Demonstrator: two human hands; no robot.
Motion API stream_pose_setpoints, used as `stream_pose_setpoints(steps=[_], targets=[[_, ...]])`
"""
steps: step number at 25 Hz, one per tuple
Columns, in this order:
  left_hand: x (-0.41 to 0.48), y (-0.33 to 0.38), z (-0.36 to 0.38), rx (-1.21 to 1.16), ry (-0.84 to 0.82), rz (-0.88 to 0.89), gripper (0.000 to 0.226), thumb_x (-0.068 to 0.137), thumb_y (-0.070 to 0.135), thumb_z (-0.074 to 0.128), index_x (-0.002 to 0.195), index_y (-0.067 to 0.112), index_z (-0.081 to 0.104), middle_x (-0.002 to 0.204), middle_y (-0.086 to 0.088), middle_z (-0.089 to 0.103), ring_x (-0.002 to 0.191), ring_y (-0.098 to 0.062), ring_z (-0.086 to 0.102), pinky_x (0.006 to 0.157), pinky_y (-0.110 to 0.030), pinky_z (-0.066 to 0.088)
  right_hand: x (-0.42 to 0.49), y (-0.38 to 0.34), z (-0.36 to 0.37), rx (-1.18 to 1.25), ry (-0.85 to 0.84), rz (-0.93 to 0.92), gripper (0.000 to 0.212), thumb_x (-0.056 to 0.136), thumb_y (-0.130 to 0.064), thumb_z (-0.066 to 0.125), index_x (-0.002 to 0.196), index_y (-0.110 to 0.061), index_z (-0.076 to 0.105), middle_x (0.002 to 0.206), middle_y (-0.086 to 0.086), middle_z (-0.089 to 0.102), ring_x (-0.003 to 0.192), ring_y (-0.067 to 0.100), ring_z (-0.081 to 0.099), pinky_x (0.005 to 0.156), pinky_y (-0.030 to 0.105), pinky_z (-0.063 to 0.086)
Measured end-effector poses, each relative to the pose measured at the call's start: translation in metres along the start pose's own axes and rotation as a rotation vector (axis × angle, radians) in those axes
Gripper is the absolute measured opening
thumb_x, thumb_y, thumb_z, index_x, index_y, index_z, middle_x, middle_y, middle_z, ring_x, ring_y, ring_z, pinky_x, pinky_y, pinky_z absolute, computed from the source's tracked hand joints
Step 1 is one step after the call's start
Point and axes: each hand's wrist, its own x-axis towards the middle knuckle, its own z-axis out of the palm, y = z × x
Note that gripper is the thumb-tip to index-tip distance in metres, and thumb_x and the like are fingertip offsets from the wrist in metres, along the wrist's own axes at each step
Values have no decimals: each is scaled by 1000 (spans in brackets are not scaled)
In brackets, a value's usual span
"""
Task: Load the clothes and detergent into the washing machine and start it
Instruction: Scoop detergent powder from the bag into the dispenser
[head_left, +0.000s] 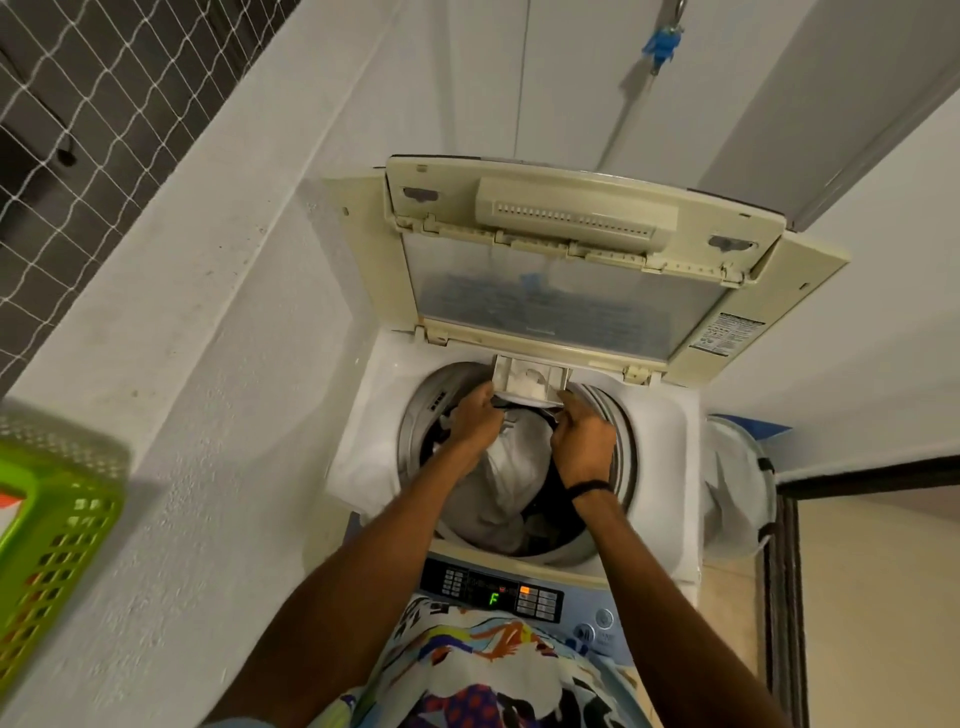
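A top-loading washing machine (670, 415) stands open, its folded lid (566, 291) raised against the back wall. White and dark clothes (514, 467) fill the drum. At the drum's far rim a small detergent drawer (530, 382) is pulled out with white powder in it. My left hand (475, 421) grips the drawer's left front corner. My right hand (582, 439) grips its right front corner. The control panel (493, 592) nearest me shows a green "F".
A green plastic basket (52, 540) sits on the white ledge at the left. A white laundry bag (737, 483) stands to the right of the machine, beside a dark door frame (784, 571). Netting (78, 104) covers the upper left. A blue tap (662, 44) hangs on the back wall.
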Motion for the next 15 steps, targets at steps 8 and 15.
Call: stream_pose_setpoints(steps=[8,15], targets=[[-42,28,-56,-253,289,131,44,88,6,58,131,15,58,119,-6,67,99,-13,64,75,-13,52,11,-38,-17,1177,-188,818,20,83,13,60,101,7,67,86,14,72,78,22,71,73,27,60],[-171,54,-167,-464,597,429,27,91,13,66,117,19,66,106,1,73,95,-5,68,78,-15,52,-4,-168,-38,1335,-699,607,15,82,5,58,92,-1,67,88,9,72,91,22,70,75,21,57]])
